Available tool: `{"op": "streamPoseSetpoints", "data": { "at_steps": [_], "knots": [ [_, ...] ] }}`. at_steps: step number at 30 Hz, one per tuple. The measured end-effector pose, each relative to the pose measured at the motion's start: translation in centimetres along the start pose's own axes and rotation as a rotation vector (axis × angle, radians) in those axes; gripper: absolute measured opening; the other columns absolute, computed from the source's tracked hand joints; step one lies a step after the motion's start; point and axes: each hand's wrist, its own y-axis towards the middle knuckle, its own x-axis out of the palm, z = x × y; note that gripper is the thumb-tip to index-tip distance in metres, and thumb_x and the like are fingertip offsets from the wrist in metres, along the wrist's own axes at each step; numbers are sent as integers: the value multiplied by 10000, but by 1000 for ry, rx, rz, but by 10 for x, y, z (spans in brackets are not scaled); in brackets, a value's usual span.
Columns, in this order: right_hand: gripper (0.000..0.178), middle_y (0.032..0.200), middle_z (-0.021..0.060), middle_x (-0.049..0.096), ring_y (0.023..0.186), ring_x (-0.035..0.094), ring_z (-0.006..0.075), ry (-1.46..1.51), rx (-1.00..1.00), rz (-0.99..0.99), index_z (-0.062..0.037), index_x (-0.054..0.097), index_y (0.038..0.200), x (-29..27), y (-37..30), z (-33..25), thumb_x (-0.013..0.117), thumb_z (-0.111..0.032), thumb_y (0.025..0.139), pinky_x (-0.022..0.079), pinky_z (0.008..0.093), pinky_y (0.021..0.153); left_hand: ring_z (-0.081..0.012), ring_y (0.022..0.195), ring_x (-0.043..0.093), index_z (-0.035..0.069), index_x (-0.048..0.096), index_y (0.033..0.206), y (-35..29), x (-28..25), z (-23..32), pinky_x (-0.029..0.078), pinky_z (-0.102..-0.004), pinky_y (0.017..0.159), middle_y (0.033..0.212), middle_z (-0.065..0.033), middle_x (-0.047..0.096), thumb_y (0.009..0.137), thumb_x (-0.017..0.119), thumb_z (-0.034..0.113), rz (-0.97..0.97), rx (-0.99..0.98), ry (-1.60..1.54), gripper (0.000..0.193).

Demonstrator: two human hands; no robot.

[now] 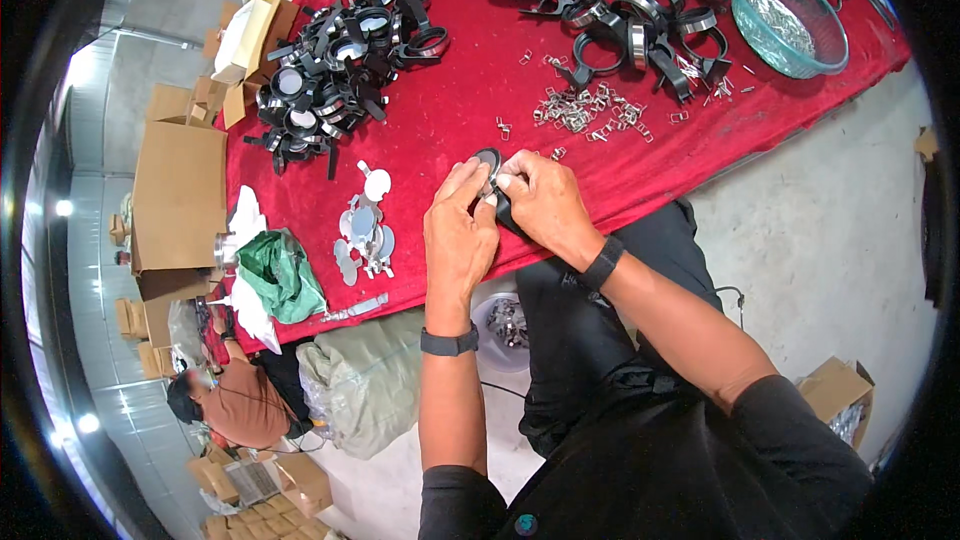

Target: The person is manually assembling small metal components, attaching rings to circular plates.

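Note:
Just in from the table's front edge, my left hand (460,230) grips a black round-headed part (489,154) with a handle. Its fingers lie along the round head and the thumb is at the neck. My right hand (545,202) meets it from the other side, thumb and forefinger pinched at the neck; whatever small piece is between them is hidden. The part's black handle points toward me under the right hand. Beyond the hands lies a heap of small bent metal clips (575,112). Left of them are flat grey discs with tabs (362,225).
A pile of black round-headed parts (320,80) covers the far left of the red cloth (460,60). Black and metal rings (640,5) heap at the back, beside a teal basket (832,66) of pins. A green bag (280,275) sits left; another person (245,400) is beyond.

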Motion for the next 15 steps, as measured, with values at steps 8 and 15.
{"op": "streamPoseSetpoints", "data": {
  "at_steps": [8, 15],
  "knots": [
    [188, 965, 236, 773, 898, 773, 389, 58, -22, -114, 7, 766, 1035, -14, 2, 0, 699, -162, 989, 582, 456, 780, -318, 1288, 694, 26, 776, 1317, -7, 3, -1, 524, -396, 1136, 1359, -205, 737, 902, 716, -17, 113, -41, -63, 421],
    [209, 850, 137, 771, 773, 746, 220, 130, 87, -244, 22, 765, 1066, -20, 6, 5, 660, -155, 1032, 576, 392, 723, -351, 1221, 723, 10, 796, 1261, -3, -8, 11, 553, -410, 1093, 1321, -233, 737, 896, 715, 10, 82, -14, -14, 374]
  ]
}}
